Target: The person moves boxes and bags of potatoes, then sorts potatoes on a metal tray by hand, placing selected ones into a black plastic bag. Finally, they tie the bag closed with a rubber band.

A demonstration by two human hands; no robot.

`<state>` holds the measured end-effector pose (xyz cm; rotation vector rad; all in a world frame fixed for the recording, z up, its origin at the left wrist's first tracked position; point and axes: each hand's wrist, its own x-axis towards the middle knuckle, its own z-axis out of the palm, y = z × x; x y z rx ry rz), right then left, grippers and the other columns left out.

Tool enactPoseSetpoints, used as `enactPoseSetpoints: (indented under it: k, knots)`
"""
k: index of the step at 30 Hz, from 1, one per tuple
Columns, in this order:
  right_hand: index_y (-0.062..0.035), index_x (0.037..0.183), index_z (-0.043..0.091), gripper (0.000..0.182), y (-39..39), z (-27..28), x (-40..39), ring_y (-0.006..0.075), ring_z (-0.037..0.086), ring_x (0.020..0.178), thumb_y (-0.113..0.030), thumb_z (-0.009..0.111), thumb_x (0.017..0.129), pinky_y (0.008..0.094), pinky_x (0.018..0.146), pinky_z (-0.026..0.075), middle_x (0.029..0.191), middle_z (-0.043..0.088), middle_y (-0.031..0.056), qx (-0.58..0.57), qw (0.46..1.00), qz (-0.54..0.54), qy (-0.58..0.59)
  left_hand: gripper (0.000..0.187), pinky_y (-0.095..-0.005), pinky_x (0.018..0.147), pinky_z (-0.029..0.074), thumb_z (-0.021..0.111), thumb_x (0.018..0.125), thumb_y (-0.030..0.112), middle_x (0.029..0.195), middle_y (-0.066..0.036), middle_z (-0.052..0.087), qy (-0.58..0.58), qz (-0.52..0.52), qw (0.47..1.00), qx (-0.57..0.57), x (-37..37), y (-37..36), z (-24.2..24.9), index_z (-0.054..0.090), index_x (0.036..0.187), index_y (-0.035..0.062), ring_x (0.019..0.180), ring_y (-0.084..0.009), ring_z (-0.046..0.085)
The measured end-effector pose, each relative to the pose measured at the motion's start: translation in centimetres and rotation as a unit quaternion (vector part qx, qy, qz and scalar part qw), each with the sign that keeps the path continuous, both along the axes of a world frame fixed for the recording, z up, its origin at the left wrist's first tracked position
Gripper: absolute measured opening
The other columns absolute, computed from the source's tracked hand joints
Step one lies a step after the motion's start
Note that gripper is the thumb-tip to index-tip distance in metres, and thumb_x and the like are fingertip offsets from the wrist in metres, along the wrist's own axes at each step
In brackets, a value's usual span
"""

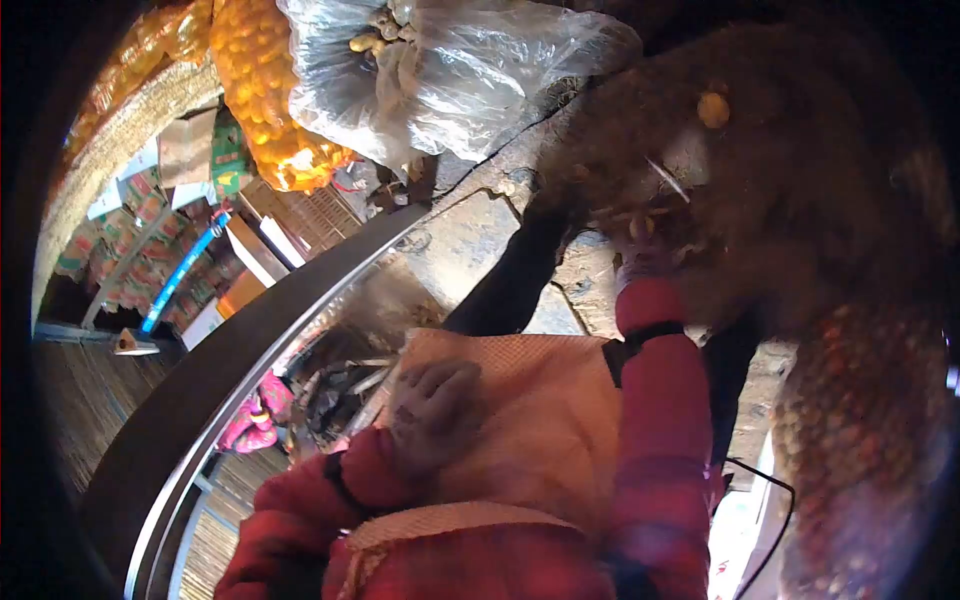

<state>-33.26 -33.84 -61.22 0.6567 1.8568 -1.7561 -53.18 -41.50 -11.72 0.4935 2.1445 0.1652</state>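
My left hand [435,410] rests over the peach-coloured apron [545,400] on my lap, fingers curled inward and nothing showing in them. Stretched forward, my right hand [643,258] is at the near edge of a dark brown, soil-like heap [780,190]. Blur and shadow hide what its fingers touch. A round tan piece [713,110], possibly a potato, lies on the heap beyond this hand. Near the hand, a thin pale sliver [667,179] also shows.
A clear plastic bag [460,80] with small brownish lumps stands ahead, beside an orange net sack [265,90]. A dark curved metal-edged rim [270,330] crosses on the left. At right are a mesh sack of small round things [850,450] and a black cable [790,500].
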Motion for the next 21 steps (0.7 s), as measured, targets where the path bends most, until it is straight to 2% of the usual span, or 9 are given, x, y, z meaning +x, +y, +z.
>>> enactPoseSetpoints:
  k: [1,2,3,6,9,11,14,18,21]
  knots:
    - [-0.0181,0.136,0.044,0.049,2.1,2.7,-2.5,0.0270,0.036,0.132,-0.023,0.052,0.088,0.0378,0.096,0.044,0.151,0.027,0.0076,0.090,0.988,0.111,-0.066,0.047,-0.0455,0.083,0.046,0.069,0.071,0.014,0.106,-0.018,0.061,-0.002,-0.016,1.000,-0.011,-0.4,0.0,-0.3,0.057,0.115,-0.0007,0.097,-0.0369,0.059]
    - [-0.0178,0.135,0.045,0.048,3.3,5.6,-5.1,0.0279,0.037,0.131,-0.024,0.053,0.088,0.0383,0.096,0.044,0.150,0.028,0.0087,0.147,0.972,0.158,-0.094,0.045,-0.0438,0.080,0.045,0.070,0.071,0.018,0.101,-0.014,0.063,0.034,-0.034,0.999,-0.015,-0.3,-0.4,-0.6,0.060,0.113,0.0042,0.091,-0.0331,0.060]
    - [-0.0174,0.134,0.046,0.048,4.6,7.8,-6.9,0.0289,0.038,0.130,-0.024,0.055,0.087,0.0388,0.096,0.044,0.149,0.029,0.0097,0.179,0.963,0.169,-0.105,0.045,-0.0438,0.080,0.045,0.070,0.071,0.018,0.101,-0.014,0.063,0.036,-0.032,0.999,-0.012,-0.7,-0.1,-0.7,0.060,0.113,0.0042,0.091,-0.0331,0.060]
    - [-0.0163,0.132,0.048,0.048,8.1,11.0,-10.4,0.0316,0.041,0.127,-0.026,0.059,0.086,0.0402,0.097,0.044,0.147,0.033,0.0129,0.275,0.951,0.125,-0.070,0.045,-0.0438,0.080,0.045,0.070,0.071,0.018,0.102,-0.014,0.063,0.037,0.000,0.999,-0.019,-1.5,0.9,-0.4,0.060,0.112,0.0034,0.092,-0.0331,0.060]
    - [-0.0152,0.130,0.050,0.048,12.9,12.2,-14.9,0.0344,0.044,0.125,-0.028,0.063,0.086,0.0416,0.098,0.045,0.144,0.037,0.0161,0.408,0.912,0.016,0.032,0.046,-0.0440,0.081,0.045,0.070,0.071,0.019,0.103,-0.014,0.063,0.027,-0.010,1.000,-0.007,-2.7,0.6,-0.9,0.060,0.112,0.0025,0.092,-0.0332,0.060]
    - [-0.0120,0.122,0.057,0.054,16.3,11.1,-19.2,0.0375,0.049,0.121,-0.040,0.071,0.078,0.0449,0.099,0.044,0.135,0.045,0.0205,0.482,0.869,-0.064,0.098,0.043,-0.0445,0.082,0.046,0.068,0.071,0.016,0.104,-0.017,0.063,0.021,-0.005,0.999,-0.023,-3.2,1.5,-0.6,0.060,0.111,0.0014,0.094,-0.0356,0.060]
    - [-0.0106,0.116,0.061,0.056,18.5,10.9,-23.5,0.0374,0.050,0.119,-0.047,0.072,0.075,0.0445,0.098,0.045,0.129,0.049,0.0216,0.517,0.852,-0.064,0.053,0.041,-0.0445,0.082,0.046,0.068,0.070,0.014,0.103,-0.016,0.063,0.039,0.000,0.998,-0.044,-4.2,2.3,-0.7,0.061,0.109,0.0022,0.094,-0.0351,0.060]
    - [-0.0107,0.117,0.060,0.058,19.9,9.7,-26.4,0.0376,0.051,0.116,-0.048,0.073,0.074,0.0447,0.096,0.045,0.129,0.050,0.0215,0.547,0.833,-0.079,0.025,0.038,-0.0442,0.082,0.046,0.068,0.071,0.013,0.102,-0.016,0.063,0.071,0.012,0.996,-0.047,-4.4,2.4,-1.1,0.063,0.108,0.0034,0.093,-0.0346,0.060]
    - [-0.0108,0.117,0.059,0.059,20.7,9.3,-27.2,0.0377,0.052,0.114,-0.048,0.073,0.074,0.0449,0.095,0.046,0.128,0.050,0.0214,0.533,0.842,-0.085,0.013,0.037,-0.0452,0.081,0.046,0.068,0.072,0.013,0.101,-0.016,0.064,0.066,0.020,0.997,-0.043,-4.7,2.9,-1.0,0.063,0.108,0.0040,0.092,-0.0345,0.060]
